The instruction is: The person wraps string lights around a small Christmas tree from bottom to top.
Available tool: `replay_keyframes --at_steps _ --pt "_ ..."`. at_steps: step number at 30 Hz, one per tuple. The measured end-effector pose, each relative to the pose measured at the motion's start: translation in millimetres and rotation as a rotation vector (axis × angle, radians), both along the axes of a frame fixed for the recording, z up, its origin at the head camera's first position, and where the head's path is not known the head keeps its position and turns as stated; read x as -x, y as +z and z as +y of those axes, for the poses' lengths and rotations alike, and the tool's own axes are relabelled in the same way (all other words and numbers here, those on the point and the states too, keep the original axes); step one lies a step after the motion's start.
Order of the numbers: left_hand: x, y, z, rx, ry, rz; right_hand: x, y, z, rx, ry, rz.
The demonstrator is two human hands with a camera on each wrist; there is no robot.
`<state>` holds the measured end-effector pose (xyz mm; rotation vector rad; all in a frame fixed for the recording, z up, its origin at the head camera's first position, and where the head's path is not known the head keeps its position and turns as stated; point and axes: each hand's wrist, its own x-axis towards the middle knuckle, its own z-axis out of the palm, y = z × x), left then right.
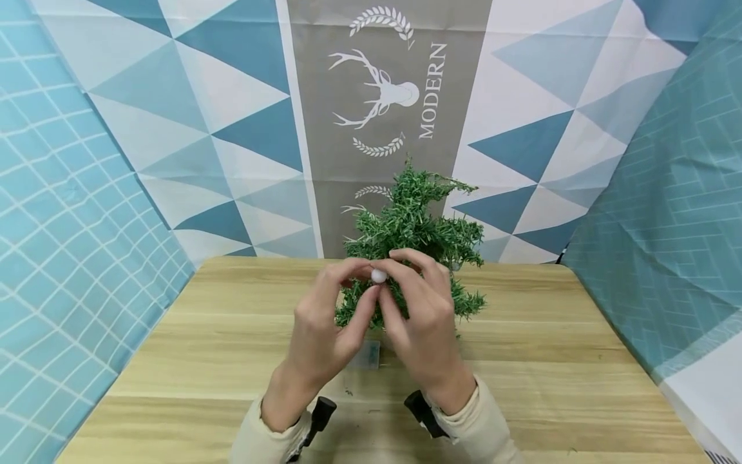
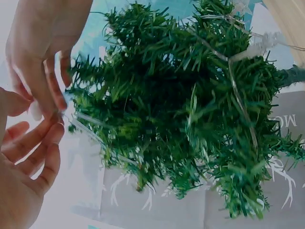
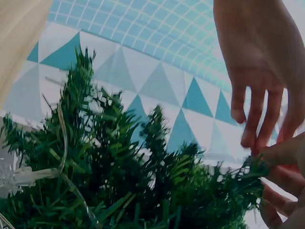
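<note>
In the head view a small white ball (image 1: 379, 276) sits between the fingertips of both hands, in front of a small artificial Christmas tree (image 1: 414, 219). My left hand (image 1: 321, 325) pinches from the left, with thumb and index finger curled toward the ball. From the right, my right hand (image 1: 426, 316) pinches at the same spot, its fingertips meeting the left ones. The left wrist view shows the white ball (image 2: 35, 110) among the fingers, close to the tree's branch tips. Exactly which fingertips bear on it is partly hidden.
Clear string-light wire (image 2: 242, 107) runs over the branches, with a clear plastic bulb (image 3: 28, 176) among them. A small translucent box (image 1: 366, 354) lies on the wooden table (image 1: 191, 361) beneath the hands. Patterned cloth (image 1: 243, 96) hangs behind the tree.
</note>
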<state>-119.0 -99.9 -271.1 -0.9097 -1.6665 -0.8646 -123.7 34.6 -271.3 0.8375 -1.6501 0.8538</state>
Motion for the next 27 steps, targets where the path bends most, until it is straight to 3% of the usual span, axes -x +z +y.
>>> replay_keyframes --at_steps 4,7,10,18,22,27 --pt "5.9 -4.8 -5.7 0.009 0.057 -0.121 4.1 3.8 10 0.059 0.037 -0.017" --pt "12.0 -11.9 -8.0 0.08 0.119 -0.24 6.5 3.8 17 0.109 0.068 -0.051" --pt "16.7 -17.9 -7.2 0.166 0.142 -0.301 7.9 2.7 22 0.151 0.081 -0.093" --pt "16.9 -21.1 -1.4 0.212 0.135 -0.305 1.3 13.0 23 0.299 0.053 -0.119" --pt "13.7 -21.1 2.3 0.237 0.157 -0.263 -5.5 20.9 22 0.374 0.026 -0.084" --pt "9.7 -22.8 7.5 0.248 0.2 -0.213 -6.4 20.1 24 0.285 -0.023 0.014"
